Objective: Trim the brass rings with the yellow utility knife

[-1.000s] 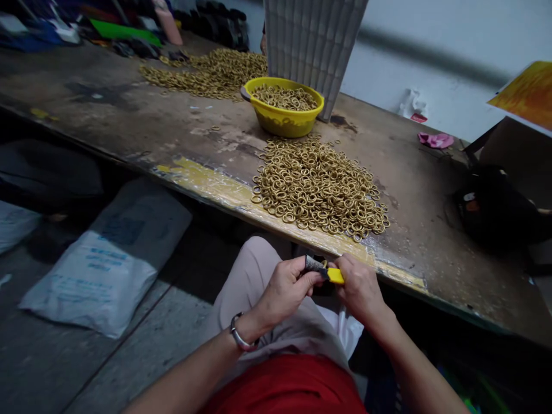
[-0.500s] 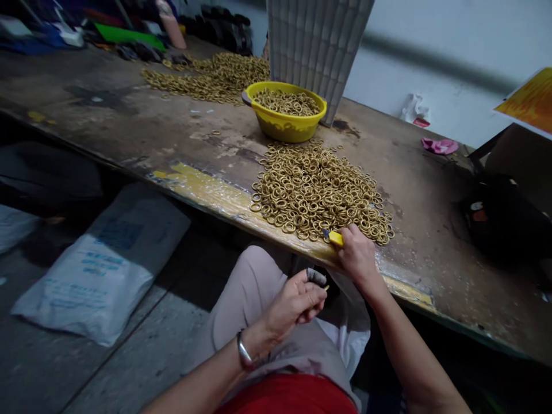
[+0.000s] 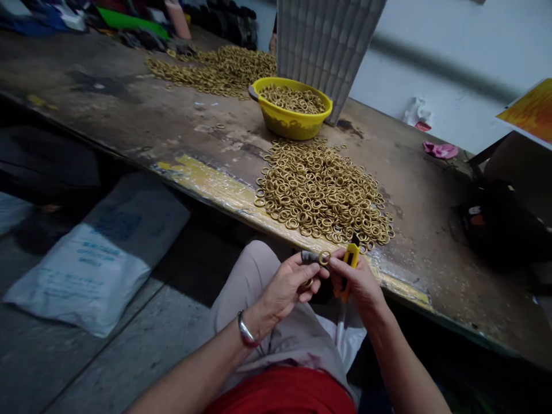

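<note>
Worn table [image 3: 431, 190] ahead: my left hand [image 3: 284, 284] pinches a ring [image 3: 320, 258], my right hand [image 3: 362, 283] grips a cutter [image 3: 352, 255]; its blade [image 3: 355, 238] is best turned away from both.

I make out a creased red top [image 3: 280, 394] at the bottom of my view, above pale grey-beige trousers [image 3: 245, 279], smooth over the knee and wrinkled toward the lap. A shiny silver-coloured band [image 3: 246, 330] circles my left wrist. Among my left fingers [image 3: 307, 272], the index wears a dark grey, tube-like cover [image 3: 308, 257]. My forearms are bare.
</note>
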Available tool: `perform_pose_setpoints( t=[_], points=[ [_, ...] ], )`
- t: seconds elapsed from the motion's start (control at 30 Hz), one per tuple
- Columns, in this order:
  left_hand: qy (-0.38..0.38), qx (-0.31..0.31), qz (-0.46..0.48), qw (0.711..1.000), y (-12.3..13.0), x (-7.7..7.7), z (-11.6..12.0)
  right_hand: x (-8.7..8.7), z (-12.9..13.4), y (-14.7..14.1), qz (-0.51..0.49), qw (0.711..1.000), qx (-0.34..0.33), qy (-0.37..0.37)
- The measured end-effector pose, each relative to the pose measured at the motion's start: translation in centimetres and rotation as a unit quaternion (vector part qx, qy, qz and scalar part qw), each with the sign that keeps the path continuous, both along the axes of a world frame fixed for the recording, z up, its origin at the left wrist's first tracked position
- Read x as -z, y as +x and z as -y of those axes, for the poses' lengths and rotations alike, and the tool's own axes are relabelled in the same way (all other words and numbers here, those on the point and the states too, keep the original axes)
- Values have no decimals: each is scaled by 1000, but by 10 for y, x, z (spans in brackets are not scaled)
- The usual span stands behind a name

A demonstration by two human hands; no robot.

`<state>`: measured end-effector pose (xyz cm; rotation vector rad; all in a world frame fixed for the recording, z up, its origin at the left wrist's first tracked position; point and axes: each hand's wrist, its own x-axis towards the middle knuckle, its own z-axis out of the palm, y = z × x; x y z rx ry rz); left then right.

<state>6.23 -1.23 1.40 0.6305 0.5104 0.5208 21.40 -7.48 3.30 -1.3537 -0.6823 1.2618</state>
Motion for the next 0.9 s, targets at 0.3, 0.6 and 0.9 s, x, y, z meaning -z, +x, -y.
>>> perform_pose_setpoints(
  t=[0.3, 0.6, 0.9],
  points=[
    [29, 22, -24, 999, -7, -14, 13, -3, 19, -15, 65, 997, -44, 4],
    [151, 6, -116, 982, -6, -14, 18, -19, 36, -9, 657, 741, -136, -6],
    [186, 83, -105, 973, -25, -37, 20, -3, 28, 42, 745, 650, -60, -137]
  ],
)
